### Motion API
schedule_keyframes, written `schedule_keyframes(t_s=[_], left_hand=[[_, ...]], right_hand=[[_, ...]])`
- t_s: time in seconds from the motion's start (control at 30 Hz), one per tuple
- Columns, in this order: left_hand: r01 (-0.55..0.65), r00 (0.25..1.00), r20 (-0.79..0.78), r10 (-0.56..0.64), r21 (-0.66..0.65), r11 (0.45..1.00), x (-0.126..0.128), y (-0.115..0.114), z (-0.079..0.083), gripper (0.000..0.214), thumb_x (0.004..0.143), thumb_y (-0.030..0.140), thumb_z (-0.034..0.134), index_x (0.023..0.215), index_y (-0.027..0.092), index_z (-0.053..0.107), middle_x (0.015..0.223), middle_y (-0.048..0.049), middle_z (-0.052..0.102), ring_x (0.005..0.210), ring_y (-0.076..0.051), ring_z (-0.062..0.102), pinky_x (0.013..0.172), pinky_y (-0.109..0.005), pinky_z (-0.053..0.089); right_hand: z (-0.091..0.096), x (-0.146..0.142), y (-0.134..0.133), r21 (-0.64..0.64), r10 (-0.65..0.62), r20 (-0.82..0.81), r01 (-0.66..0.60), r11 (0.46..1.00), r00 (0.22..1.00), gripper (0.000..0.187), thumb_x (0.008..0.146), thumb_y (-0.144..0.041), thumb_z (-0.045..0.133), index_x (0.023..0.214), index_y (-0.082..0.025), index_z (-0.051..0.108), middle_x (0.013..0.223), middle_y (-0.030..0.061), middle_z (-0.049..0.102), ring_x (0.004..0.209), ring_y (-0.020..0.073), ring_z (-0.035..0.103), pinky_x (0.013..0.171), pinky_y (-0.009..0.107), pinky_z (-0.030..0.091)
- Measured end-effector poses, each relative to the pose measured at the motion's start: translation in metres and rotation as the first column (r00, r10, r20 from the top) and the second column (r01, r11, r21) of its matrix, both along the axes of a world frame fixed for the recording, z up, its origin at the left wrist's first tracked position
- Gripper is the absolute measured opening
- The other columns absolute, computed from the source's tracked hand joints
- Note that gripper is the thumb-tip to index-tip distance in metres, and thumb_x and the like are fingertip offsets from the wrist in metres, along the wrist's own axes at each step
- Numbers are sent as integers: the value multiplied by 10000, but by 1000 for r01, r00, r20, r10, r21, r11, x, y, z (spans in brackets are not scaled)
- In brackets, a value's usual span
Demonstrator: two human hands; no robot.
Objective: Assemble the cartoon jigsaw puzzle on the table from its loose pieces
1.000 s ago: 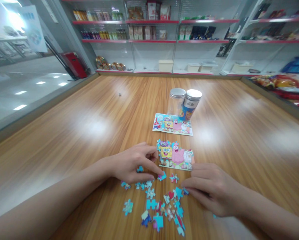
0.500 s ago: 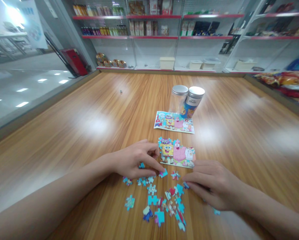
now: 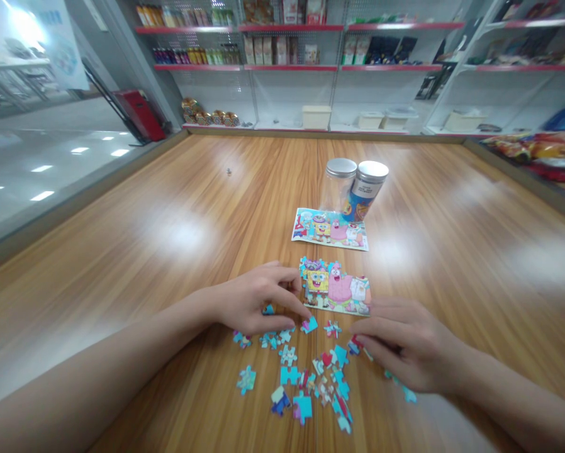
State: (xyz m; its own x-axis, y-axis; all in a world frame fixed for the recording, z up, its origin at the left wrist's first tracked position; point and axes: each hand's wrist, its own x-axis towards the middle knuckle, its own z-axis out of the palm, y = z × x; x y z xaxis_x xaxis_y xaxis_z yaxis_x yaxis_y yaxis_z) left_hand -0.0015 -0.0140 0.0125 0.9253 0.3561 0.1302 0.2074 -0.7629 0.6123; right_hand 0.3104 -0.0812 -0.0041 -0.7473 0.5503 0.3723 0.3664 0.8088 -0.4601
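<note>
**Both hands low over the puzzle pieces, nothing lifted**

Watching over the link, I read the head view from the left. The wooden table [image 3: 169,239] is bare on that side, and the left forearm lies along it, which I judge steadies the hand. The left hand [image 3: 254,302] is loosely curled, palm down, closed round nothing that I can see. Its forefinger reaches out and the tip rests on a blue piece [image 3: 309,324] just below the assembled part [image 3: 336,290] of the puzzle. Pressing from above rather than pinching looks like a way to slide the piece flat on the wood. The thumb sits near the assembled part's left edge — whether it touches, I cannot tell.

Below and between the hands the loose pieces [image 3: 311,384] lie scattered, near enough for either hand. Farther up the table a picture card [image 3: 330,229] lies face up just beyond the assembled part, where the eye can check it at a glance. Behind it stand a clear jar [image 3: 339,182] and a blue-labelled jar [image 3: 365,189], side by side with their lids on, well apart from the work.

The right hand [image 3: 405,346] lies wide and flat, fingers stretched leftwards with the tips at a red-and-blue piece [image 3: 355,345] — it grips nothing. Its upper finger lies just beside the assembled part's lower right corner, which I judge braces that part. Snack packets [image 3: 537,154] lie along the far right edge.
</note>
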Motion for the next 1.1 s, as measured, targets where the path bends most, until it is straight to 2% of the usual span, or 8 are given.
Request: schedule_keyframes(t_s=[0.37,0.47,0.53,0.63,0.73,0.83,0.97,1.1], left_hand=[[-23,1000,-21,23,2,1000,-1,-2,1,196,946,302,660,1106,259,764,967,-60,591,899,-171,566,835,-310,420],[-31,999,8,31,-46,998,-1,-1,1,193,945,284,661,1105,257,765,976,-60,601,906,-169,572,839,-305,433],[-38,997,60,46,-127,991,-4,1,0,205,944,270,663,1125,241,757,979,-61,606,905,-163,585,831,-292,449],[-70,984,134,115,-299,952,-11,7,-3,222,972,248,620,1158,217,737,912,-44,598,788,-126,582,700,-238,451],[-127,961,184,209,-378,917,-18,13,-7,201,982,251,605,1126,223,742,840,-20,583,723,-107,555,624,-207,411],[-132,956,190,223,-400,907,-21,16,-10,176,982,243,604,1079,213,749,840,-20,598,722,-101,559,633,-196,422],[-112,970,164,182,-364,925,-20,14,-10,168,977,222,604,1064,203,746,854,-25,623,732,-101,582,653,-192,442],[-121,973,147,178,-332,936,-20,13,-10,169,977,238,603,1057,198,745,839,-24,627,716,-103,584,644,-192,447]], right_hand=[[2,-1,1,-38,-2,-37,1,999,999,197,909,-52,548,990,-162,690,736,27,642,673,144,540,622,292,353],[2,1,0,-176,-101,-152,74,982,983,155,903,-87,592,951,-160,720,650,-9,585,578,109,489,556,261,334],[2,6,4,-392,-249,-219,149,908,943,115,919,-159,620,933,-154,735,561,-51,475,488,80,391,481,237,274],[4,17,17,-688,-405,-253,132,714,879,175,898,-300,685,887,-135,742,522,-76,388,463,66,312,449,228,203],[11,26,29,-817,-377,-221,40,575,899,232,806,-345,776,858,-121,741,517,-82,402,473,58,311,461,218,206],[21,29,33,-888,-250,-98,29,458,963,199,792,-291,770,868,-112,726,496,-92,414,451,49,307,448,201,218],[30,29,29,-874,-94,62,100,475,994,95,794,-160,688,874,-112,706,492,-107,399,444,45,320,441,179,239],[33,31,28,-869,19,150,123,480,988,76,778,-126,659,850,-128,681,520,-104,421,455,46,354,435,165,255]])
